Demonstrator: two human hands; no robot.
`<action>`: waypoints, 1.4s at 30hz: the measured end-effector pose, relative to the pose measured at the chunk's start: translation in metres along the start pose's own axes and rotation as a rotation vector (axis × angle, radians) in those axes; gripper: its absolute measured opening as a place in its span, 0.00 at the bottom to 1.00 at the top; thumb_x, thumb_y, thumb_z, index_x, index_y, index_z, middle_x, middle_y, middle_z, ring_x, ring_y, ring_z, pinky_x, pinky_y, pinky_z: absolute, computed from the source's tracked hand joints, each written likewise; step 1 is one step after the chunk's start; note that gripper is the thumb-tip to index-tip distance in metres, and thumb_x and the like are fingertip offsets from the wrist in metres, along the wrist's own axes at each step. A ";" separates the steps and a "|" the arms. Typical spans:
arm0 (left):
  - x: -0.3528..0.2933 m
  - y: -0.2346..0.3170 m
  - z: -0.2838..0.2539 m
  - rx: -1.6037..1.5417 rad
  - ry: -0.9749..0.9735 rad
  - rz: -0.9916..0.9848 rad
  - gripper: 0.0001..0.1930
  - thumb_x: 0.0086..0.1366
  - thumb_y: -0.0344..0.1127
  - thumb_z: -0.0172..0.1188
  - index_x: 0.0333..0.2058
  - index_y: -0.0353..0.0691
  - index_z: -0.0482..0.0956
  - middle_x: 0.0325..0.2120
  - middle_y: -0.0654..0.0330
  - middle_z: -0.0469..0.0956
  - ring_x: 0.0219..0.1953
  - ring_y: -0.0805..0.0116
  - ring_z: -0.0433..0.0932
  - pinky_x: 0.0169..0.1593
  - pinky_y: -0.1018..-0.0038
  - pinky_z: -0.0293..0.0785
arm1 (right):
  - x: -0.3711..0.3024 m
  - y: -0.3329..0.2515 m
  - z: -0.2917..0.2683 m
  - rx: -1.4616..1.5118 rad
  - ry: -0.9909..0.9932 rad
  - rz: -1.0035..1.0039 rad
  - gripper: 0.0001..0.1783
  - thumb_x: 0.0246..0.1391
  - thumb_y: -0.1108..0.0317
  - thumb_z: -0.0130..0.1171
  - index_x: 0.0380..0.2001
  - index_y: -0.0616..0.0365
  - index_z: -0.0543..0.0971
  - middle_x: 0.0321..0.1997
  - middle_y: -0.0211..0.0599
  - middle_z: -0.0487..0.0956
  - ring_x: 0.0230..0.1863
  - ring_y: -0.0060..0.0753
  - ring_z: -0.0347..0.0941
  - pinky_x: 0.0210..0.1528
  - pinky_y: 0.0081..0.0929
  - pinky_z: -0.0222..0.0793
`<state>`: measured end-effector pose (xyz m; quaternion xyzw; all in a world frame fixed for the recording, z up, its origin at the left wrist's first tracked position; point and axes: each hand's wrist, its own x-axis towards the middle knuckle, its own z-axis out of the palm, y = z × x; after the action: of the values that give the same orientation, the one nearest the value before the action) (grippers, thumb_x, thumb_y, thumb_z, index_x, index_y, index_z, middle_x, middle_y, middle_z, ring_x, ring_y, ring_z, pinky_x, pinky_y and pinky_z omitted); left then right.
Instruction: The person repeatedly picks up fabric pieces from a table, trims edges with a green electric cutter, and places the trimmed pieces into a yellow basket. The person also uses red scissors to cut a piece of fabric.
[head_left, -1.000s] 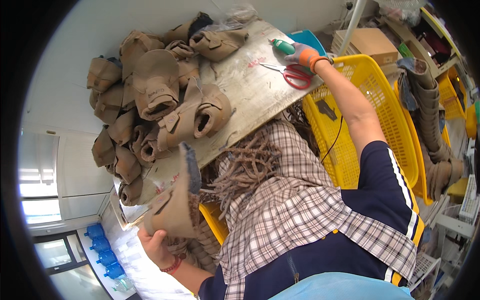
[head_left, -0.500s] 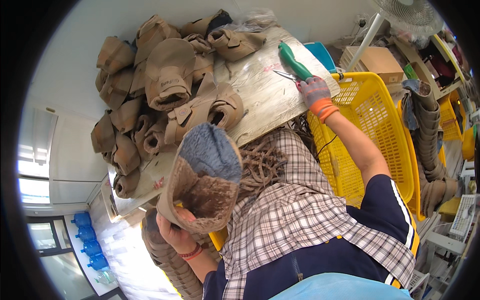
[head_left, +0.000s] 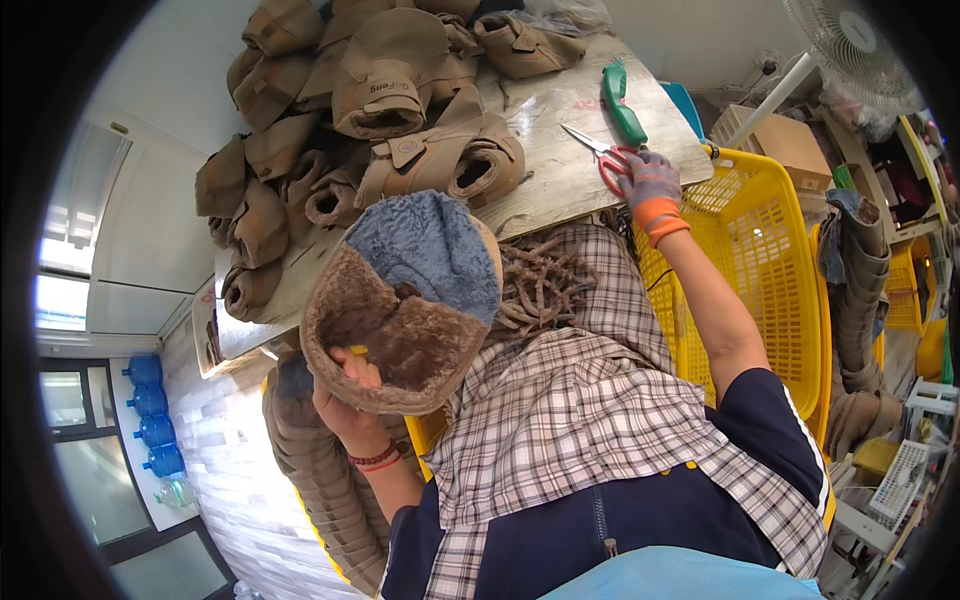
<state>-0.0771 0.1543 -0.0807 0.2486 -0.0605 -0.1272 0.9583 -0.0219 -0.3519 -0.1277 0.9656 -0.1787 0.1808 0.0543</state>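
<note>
My left hand (head_left: pixel 350 400), bare, grips the lower left rim of a winter cap (head_left: pixel 420 245), fingers inside it. The cap's opening faces up, showing brown fleece and a blue-grey fleece patch. A small yellow piece (head_left: pixel 358 350) shows by those fingers; I cannot make out what it is. Over the table's right end, my right hand (head_left: pixel 655 185), in a grey and orange glove, has its fingers closed at the red handles of a pair of scissors (head_left: pixel 598 146). The blades point to the far left, slightly apart. Just beyond lies a green-handled tool (head_left: pixel 623 105).
Brown caps (head_left: pixel 385 85) are heaped on the left of the worn table (head_left: pixel 545 110). Brown fleece strips (head_left: pixel 540 290) lie on my checked apron (head_left: pixel 570 400). A yellow basket (head_left: pixel 745 270) stands at right, near stacked caps (head_left: pixel 855 290) and a fan (head_left: pixel 855 45). More stacked caps (head_left: pixel 310 450) stand at lower left.
My view has shifted. The cap has tipped so more of its inside shows. The scissors have turned slightly, and more of their red handles shows beside my right hand.
</note>
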 end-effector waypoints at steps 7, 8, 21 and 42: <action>-0.001 0.003 -0.011 -0.088 0.008 0.028 0.16 0.69 0.41 0.45 0.43 0.31 0.69 0.27 0.56 0.70 0.25 0.67 0.66 0.33 0.69 0.64 | 0.013 -0.013 0.011 -0.200 -0.302 -0.035 0.13 0.49 0.61 0.58 0.38 0.54 0.77 0.39 0.41 0.80 0.42 0.42 0.77 0.42 0.37 0.72; -0.005 0.005 -0.015 -0.091 0.013 0.036 0.16 0.69 0.41 0.46 0.43 0.31 0.69 0.27 0.56 0.70 0.25 0.67 0.65 0.33 0.70 0.63 | 0.017 -0.026 -0.002 -0.134 -0.428 -0.017 0.12 0.49 0.65 0.57 0.37 0.56 0.78 0.41 0.43 0.80 0.44 0.42 0.77 0.43 0.34 0.73; 0.017 -0.099 0.025 -0.132 -0.087 -0.415 0.18 0.69 0.43 0.45 0.45 0.33 0.73 0.35 0.54 0.77 0.35 0.65 0.75 0.41 0.69 0.73 | -0.101 -0.031 -0.067 1.827 -0.651 0.348 0.19 0.56 0.63 0.55 0.48 0.64 0.74 0.44 0.35 0.78 0.42 0.27 0.75 0.47 0.24 0.71; 0.107 -0.218 -0.039 2.116 -1.132 0.049 0.26 0.50 0.49 0.66 0.47 0.45 0.75 0.50 0.50 0.69 0.58 0.52 0.61 0.60 0.45 0.53 | -0.242 0.178 -0.048 0.854 0.278 -0.017 0.16 0.55 0.69 0.58 0.45 0.62 0.71 0.48 0.42 0.76 0.48 0.35 0.74 0.53 0.29 0.70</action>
<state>-0.0142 -0.0411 -0.2167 0.8204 -0.5524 -0.0875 0.1186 -0.3133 -0.4306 -0.1656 0.8694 -0.0708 0.3660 -0.3242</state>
